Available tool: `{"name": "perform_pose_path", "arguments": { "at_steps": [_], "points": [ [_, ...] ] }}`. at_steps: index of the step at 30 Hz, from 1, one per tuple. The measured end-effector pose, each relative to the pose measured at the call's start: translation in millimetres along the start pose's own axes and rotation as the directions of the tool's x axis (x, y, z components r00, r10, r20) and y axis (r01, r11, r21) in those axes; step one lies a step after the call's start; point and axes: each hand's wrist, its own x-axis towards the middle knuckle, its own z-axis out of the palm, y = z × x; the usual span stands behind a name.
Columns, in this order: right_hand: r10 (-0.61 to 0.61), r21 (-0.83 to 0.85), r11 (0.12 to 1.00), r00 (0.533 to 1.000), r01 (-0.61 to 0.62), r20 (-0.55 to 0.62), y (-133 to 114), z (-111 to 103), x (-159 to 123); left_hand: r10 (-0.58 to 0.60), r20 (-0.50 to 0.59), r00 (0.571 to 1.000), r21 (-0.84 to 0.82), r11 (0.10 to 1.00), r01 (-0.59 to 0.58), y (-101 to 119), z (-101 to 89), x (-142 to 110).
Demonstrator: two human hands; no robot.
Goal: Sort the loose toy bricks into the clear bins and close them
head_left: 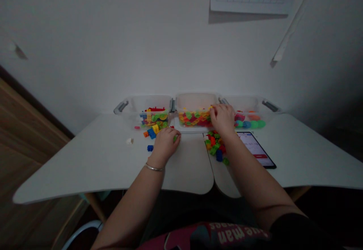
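At a white desk (pixel 96 155) against a pale wall (pixel 85 53), a person's left hand (pixel 163 146) curls round a green block (pixel 175 138) near a cluster of coloured blocks (pixel 151 133), while the right hand (pixel 223 118) bends over the front of the middle tub (pixel 196 100), a yellow piece (pixel 211 107) by its fingertips; whether it grips that piece cannot be told. The step in hand looks to be handling pieces at this tub, and any next move calls for lifting those fingers clear of its rim. The left tub (pixel 136 102) holds mixed blocks, the right tub (pixel 246 102) rounder pieces. The right forearm (pixel 251 167) stands in the way, partly hiding a block pile (pixel 212 142) and a phone (pixel 258 150); a blue block (pixel 150 148) and a white block (pixel 129 141) lie loose on the left
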Motion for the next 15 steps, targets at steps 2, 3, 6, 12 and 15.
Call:
{"name": "perform_pose_path", "arguments": {
  "at_steps": [2,3,6,12,15],
  "points": [
    [-0.006,0.006,1.000,1.000,0.006,0.003,0.5,-0.3,-0.8,0.002,0.000,1.000,0.001,1.000,-0.002,-0.4,0.3,0.0],
    [-0.005,0.014,1.000,1.000,0.005,0.000,1.0,-0.2,-0.9,-0.002,0.005,1.000,0.002,1.000,0.002,-0.3,0.0,0.0],
    [-0.004,0.040,0.999,1.000,0.004,-0.004,3.2,1.7,-1.4,-0.037,0.031,0.999,0.026,0.999,0.036,1.0,-2.1,-0.1],
    [0.006,0.134,0.991,1.000,-0.005,-0.009,6.0,8.5,-4.6,-0.079,0.070,0.994,0.095,0.993,0.072,2.9,-5.1,-0.9],
    [0.054,0.199,0.980,0.992,-0.030,-0.114,1.2,8.8,-10.5,-0.097,0.075,0.992,0.095,0.991,0.090,2.1,-4.3,-0.7]
  ]
}}
